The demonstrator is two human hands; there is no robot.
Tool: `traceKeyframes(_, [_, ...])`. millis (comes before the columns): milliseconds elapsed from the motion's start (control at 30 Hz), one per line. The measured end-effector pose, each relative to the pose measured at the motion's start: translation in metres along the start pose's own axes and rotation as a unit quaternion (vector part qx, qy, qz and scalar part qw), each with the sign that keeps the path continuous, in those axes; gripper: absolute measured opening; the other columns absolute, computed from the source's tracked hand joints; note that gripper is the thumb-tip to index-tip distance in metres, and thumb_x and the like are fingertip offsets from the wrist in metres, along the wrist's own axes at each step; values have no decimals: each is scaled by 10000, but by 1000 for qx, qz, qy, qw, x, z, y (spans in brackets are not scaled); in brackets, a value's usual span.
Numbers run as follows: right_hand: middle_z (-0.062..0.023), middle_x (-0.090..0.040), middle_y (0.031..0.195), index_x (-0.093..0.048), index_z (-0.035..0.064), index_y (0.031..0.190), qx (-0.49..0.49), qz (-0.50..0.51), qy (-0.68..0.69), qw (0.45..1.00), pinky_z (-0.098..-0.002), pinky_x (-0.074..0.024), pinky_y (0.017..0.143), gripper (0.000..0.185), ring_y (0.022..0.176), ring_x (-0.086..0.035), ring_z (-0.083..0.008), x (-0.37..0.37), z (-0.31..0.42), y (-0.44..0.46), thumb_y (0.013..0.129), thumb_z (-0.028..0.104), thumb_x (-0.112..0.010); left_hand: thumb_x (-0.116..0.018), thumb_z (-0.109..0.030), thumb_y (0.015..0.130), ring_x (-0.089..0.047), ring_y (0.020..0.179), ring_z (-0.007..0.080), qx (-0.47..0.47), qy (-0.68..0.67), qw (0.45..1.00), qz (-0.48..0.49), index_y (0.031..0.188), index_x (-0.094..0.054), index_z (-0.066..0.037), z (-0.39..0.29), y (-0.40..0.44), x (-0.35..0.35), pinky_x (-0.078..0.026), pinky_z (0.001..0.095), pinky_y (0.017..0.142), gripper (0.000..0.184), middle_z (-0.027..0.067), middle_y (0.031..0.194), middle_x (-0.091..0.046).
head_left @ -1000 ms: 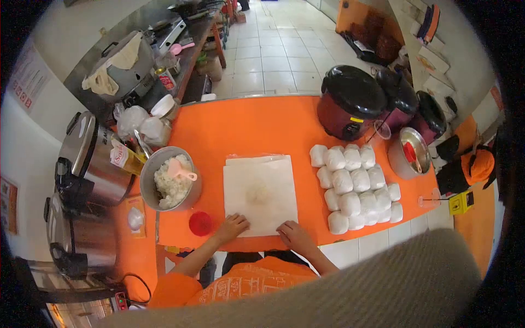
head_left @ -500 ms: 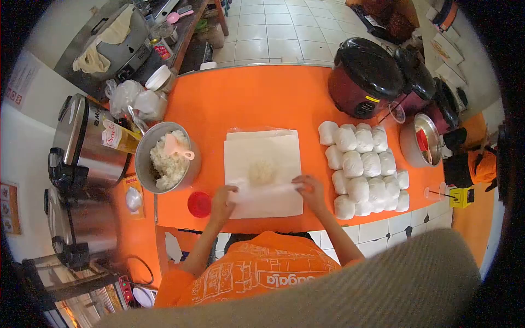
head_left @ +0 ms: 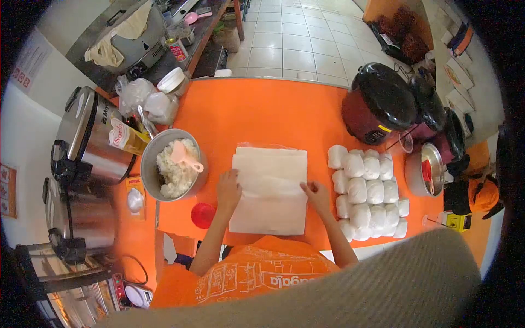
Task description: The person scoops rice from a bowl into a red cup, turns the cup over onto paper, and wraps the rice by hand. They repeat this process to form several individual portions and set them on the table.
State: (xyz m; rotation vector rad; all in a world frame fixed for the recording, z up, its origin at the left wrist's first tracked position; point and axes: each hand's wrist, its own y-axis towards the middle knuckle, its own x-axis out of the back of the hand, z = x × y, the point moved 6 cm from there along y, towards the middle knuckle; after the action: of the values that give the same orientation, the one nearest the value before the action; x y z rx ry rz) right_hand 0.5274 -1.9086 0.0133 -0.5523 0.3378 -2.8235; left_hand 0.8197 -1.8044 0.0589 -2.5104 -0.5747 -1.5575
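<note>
Closest to me, my orange shirt (head_left: 262, 262) meets the near edge of the surface (head_left: 257, 112), and just in from that edge, around the middle of its width, lies the white paper (head_left: 268, 213), flat, with a crease running across it. My left hand (head_left: 228, 192) is at the paper's left edge with the fingers curled inward; my right hand (head_left: 318, 198) is at its right edge, thumb and fingertips drawn close together. I cannot tell whether either of my hands is gripping the sheet or only touching it. The red cup (head_left: 203, 215) stands beside my left forearm, toward the near left corner. To my right, rows of white bundles (head_left: 358, 191) sit piled toward the near right corner. A pot (head_left: 149, 167) at the left edge holds white rice (head_left: 175, 183), with a pink scoop (head_left: 180, 152) resting on top. A metal pot (head_left: 415, 177) stands at the right edge, and beyond it dark red cookers (head_left: 369, 117) crowd the far right corner. Past the far edge is the tiled floor (head_left: 301, 44).
</note>
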Motion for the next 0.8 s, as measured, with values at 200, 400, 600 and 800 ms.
traceKeyframes(200, [-28,-610,800,-691,46,851,165,162,-97,968,-367,-450,803,240,837,-565,-195,15,-9,-38,736,245,-759,-656,-257,824,-431,1191,344,-142,-189,968,90,1217,-485,-42,-51,20,-17,-359,421,1023,479,163,1257,-483])
traceKeyframes(400, [-58,-647,928,-618,41,997,-15,237,145,961,-313,-477,779,294,843,-611,-195,-3,13,8,759,178,-725,-675,-311,816,-385,1238,327,-133,-178,967,126,1245,-480,-61,-26,26,-42,-322,410,1058,533,152,1309,-439])
traceKeyframes(600, [-118,-662,920,-580,46,1031,52,105,-109,987,-369,-517,677,286,759,-642,-231,-16,89,63,768,127,-658,-683,-335,802,-373,1238,329,-183,-133,969,97,1271,-452,-74,-30,30,-29,-323,441,1049,585,143,1319,-420])
traceKeyframes(800, [-97,-631,935,-602,83,1007,308,335,-294,841,-396,-491,786,222,913,-589,-298,-44,119,7,793,53,-551,-679,-262,756,-432,1181,275,-295,58,954,23,1206,-497,-124,-65,33,20,-350,462,1005,504,93,1239,-478])
